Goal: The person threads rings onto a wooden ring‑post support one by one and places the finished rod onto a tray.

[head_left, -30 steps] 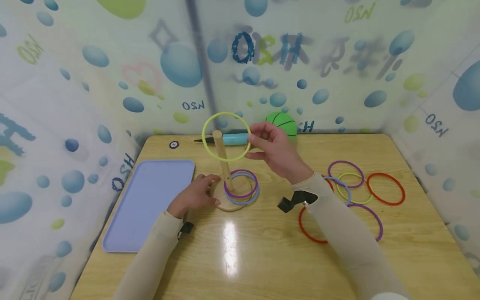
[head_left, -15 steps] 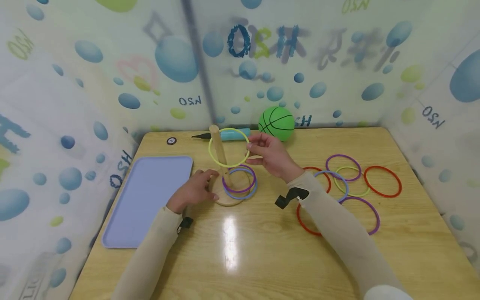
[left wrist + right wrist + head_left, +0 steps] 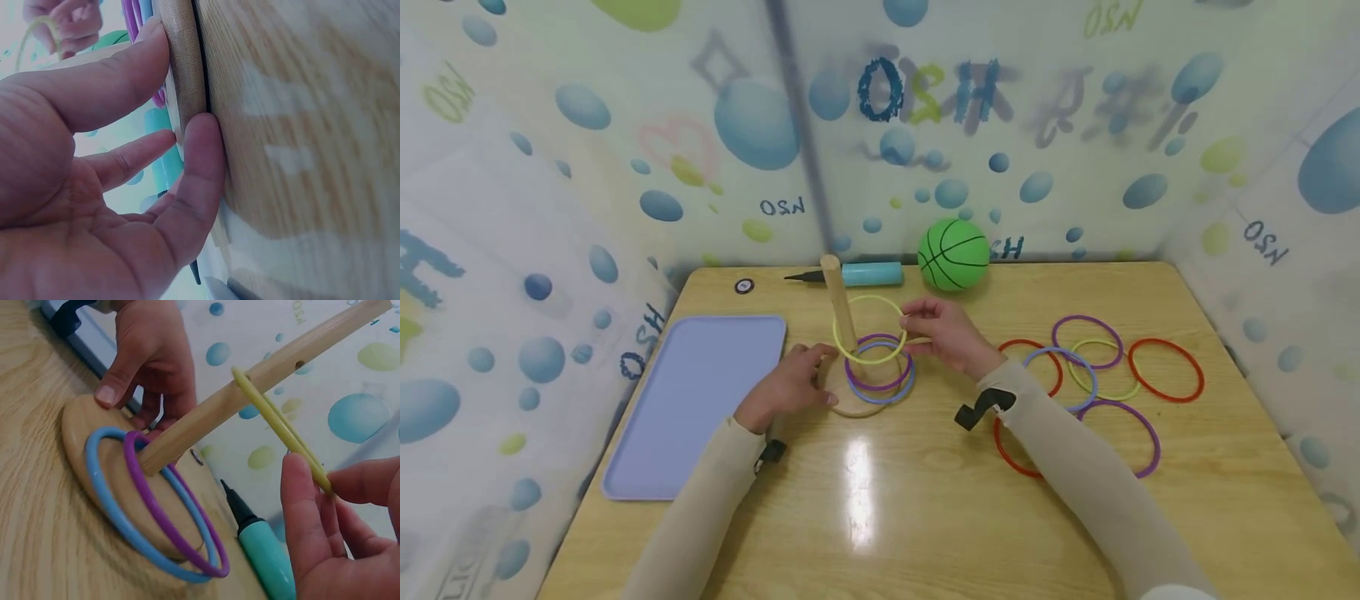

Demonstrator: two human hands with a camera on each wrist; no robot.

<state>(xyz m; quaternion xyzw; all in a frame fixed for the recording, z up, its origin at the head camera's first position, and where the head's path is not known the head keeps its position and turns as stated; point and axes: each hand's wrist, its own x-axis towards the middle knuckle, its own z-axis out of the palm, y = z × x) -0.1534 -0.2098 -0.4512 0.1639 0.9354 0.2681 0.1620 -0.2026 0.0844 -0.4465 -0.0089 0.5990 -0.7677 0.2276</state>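
- From where I stand, this looks like the ring-stacking step: bringing the yellow ring (image 3: 275,420) down the wooden post (image 3: 838,304).
- The right hand (image 3: 951,337) has its fingers closed in a light pinch on that ring's near edge; the ring reaches out leftward from them and loops around the post about midway up.
- I can't tell whether the ring's far side, away from those fingers, touches the wood.
- The left hand (image 3: 786,383) has its fingers and thumb parted and curved round the edge of the round wooden base (image 3: 81,431), apparently steadying it.
- Below the right fingers, a purple ring (image 3: 150,505) and a blue ring (image 3: 92,462) already circle the post's foot, both overhanging the base on the right-hand side.
- To my eye the next move calls for keeping the ring level, taking it straight down onto the purple one, then letting the right fingers part while the left ones hold the base.
- Tilting it could make it catch on the post.
- Well right of the right fingers, more loose rings (image 3: 1176,401) lie on the worktop (image 3: 940,500), so I'd judge the job only partly done.
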